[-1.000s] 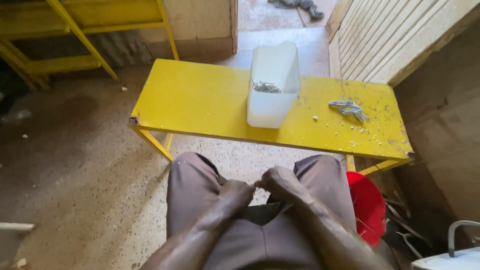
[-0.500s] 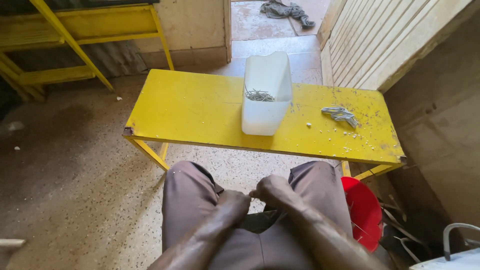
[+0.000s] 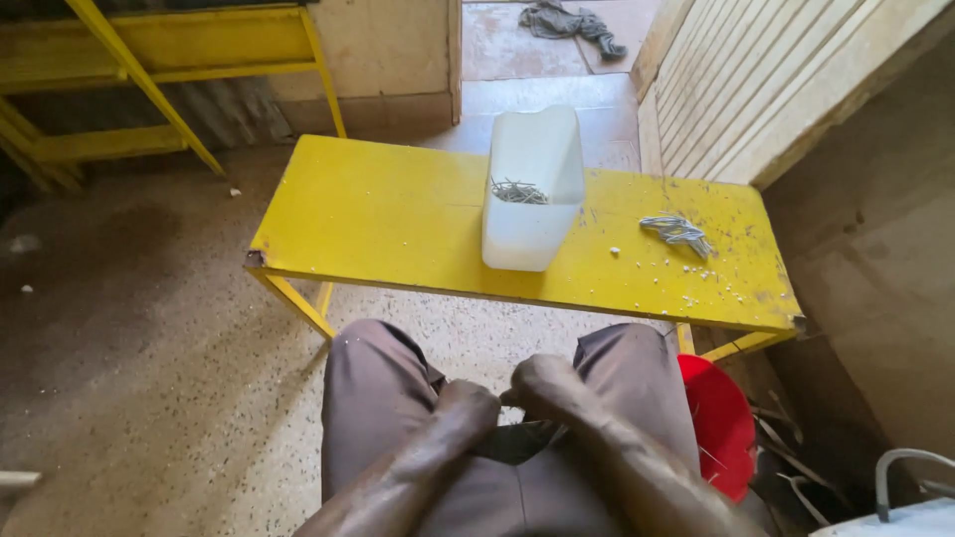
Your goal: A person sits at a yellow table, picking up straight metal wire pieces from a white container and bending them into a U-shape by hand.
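Observation:
I am seated, and both my hands rest in my lap between my grey-trousered knees. My left hand (image 3: 466, 406) and my right hand (image 3: 545, 386) touch each other, knuckles up and fingers curled downward out of sight. Whether they hold anything is hidden. In front of my knees stands a low yellow table (image 3: 378, 219). On it is a white plastic tub (image 3: 532, 214) with a few thin metal nails inside. A small pile of similar nails (image 3: 676, 233) lies on the table to the right, beyond both hands' reach.
A red bucket (image 3: 721, 428) sits on the floor by my right knee, under the table's right end. Yellow metal frames (image 3: 149, 70) stand at the back left. A wooden slatted wall (image 3: 786, 80) runs along the right. A rag (image 3: 572, 20) lies on the far floor.
My view has tilted, so the table and tub sit a little lower and left in the frame. My hands stay together in my lap.

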